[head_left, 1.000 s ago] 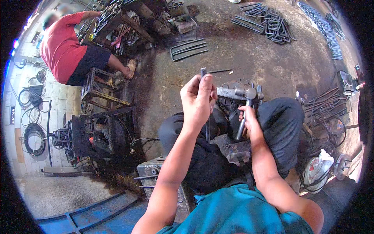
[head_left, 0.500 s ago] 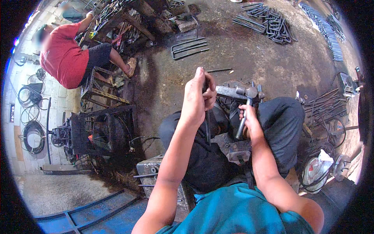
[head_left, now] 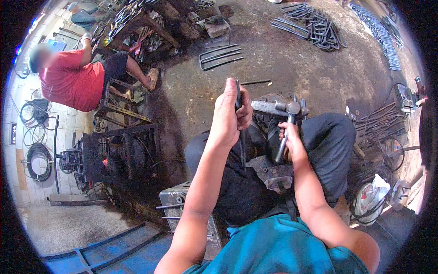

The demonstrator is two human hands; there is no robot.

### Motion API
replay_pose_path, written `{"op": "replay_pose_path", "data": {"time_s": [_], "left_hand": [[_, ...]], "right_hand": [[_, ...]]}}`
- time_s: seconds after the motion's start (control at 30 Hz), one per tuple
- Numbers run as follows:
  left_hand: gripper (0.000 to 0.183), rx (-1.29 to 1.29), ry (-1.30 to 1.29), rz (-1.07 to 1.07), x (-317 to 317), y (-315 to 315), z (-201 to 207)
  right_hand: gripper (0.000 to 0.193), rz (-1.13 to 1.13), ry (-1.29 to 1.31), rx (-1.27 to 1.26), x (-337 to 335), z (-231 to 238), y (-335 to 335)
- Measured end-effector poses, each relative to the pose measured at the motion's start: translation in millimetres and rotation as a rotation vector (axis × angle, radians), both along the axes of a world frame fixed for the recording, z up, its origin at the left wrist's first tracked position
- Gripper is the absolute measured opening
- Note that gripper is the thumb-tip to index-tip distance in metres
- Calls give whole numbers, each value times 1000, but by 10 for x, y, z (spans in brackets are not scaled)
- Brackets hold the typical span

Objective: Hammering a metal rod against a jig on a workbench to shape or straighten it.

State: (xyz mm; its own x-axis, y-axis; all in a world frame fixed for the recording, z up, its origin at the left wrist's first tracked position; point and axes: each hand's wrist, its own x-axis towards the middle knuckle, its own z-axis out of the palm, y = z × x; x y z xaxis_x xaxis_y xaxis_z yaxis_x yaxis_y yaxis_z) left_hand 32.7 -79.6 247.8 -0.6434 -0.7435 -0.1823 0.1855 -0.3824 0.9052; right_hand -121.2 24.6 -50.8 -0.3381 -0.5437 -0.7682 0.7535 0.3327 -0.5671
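My left hand (head_left: 232, 112) is closed around a dark metal rod (head_left: 242, 153), which points up past my thumb and down toward my lap. In my right hand (head_left: 290, 133) is a hammer (head_left: 281, 145), gripped by its metal handle. The hammer's rounded head (head_left: 293, 108) is at the right end of a worn grey anvil-like block (head_left: 267, 107); I cannot tell whether they touch. The block lies between my knees, just right of my left fist. Short upright rods (head_left: 302, 103) stand behind the hammer head.
Bent rods (head_left: 221, 55) lie on the floor ahead, with a larger pile (head_left: 321, 32) farther right. A person in a red shirt (head_left: 75, 80) sits at the left by a cluttered bench (head_left: 141, 23). A metal box (head_left: 175, 201) is beside my left thigh; thin rods (head_left: 381, 116) lie at the right.
The person in red has leaned back to the left and drawn an arm in. My hands, the rod and the hammer have barely moved.
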Motion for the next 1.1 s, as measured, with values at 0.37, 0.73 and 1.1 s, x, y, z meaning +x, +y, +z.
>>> {"op": "replay_pose_path", "data": {"time_s": [0.37, 0.73, 1.1], "left_hand": [[47, 20, 60, -28, 5, -13, -35], [39, 11, -15, -31, -69, 21, 9], [53, 102, 33, -77, -26, -43, 22]], "right_hand": [[16, -20, 12, -7, 2, 24, -1], [16, -29, 24, -5, 11, 39, 15], [16, -7, 57, -8, 15, 14, 17]]}}
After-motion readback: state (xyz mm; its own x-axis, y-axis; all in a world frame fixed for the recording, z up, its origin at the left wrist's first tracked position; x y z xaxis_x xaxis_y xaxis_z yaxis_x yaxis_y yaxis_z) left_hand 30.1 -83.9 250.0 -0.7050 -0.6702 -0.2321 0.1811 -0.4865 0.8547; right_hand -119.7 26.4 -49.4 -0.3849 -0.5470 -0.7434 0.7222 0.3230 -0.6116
